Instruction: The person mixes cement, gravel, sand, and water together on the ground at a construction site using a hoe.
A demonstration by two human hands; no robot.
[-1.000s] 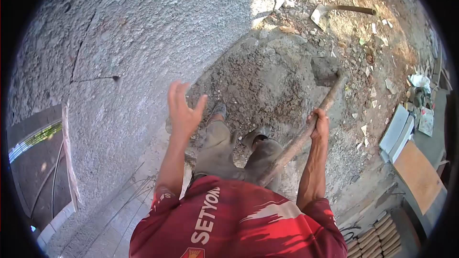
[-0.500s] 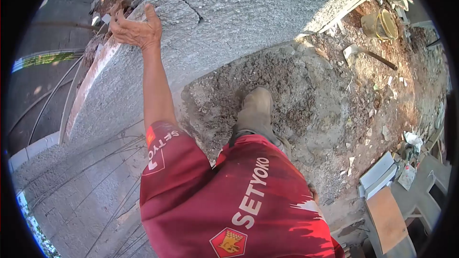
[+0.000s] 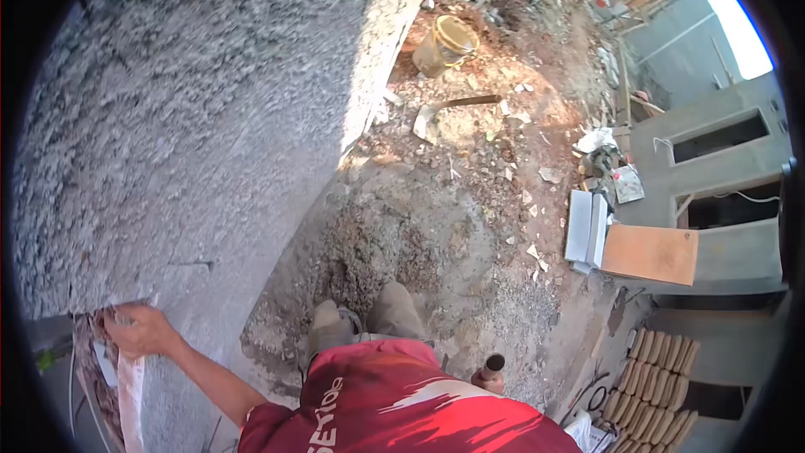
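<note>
My left hand (image 3: pixel 138 330) is at the edge of the rough grey cement wall (image 3: pixel 193 168), its fingers curled in by broken rubble (image 3: pixel 94 344). What those fingers hold, if anything, is hidden. Low in front of my red shirt, my right hand (image 3: pixel 493 383) is closed around a cylindrical object with a dark round end (image 3: pixel 495 362). Most of that object is out of sight, so its kind cannot be told.
Beyond my shoes (image 3: pixel 394 310), wet grey mortar (image 3: pixel 419 226) covers the ground. A hoe (image 3: pixel 457 105) and a yellowish bucket (image 3: pixel 449 44) stand farther off. Stone chips lie scattered. At right are an orange-brown board (image 3: pixel 650 253), grey slabs (image 3: pixel 587 231) and stacked tan pieces (image 3: pixel 654 386).
The view has swung to the right. My left hand's spread fingers have curled in at the wall's edge. My right hand and the object in it have come into view.
</note>
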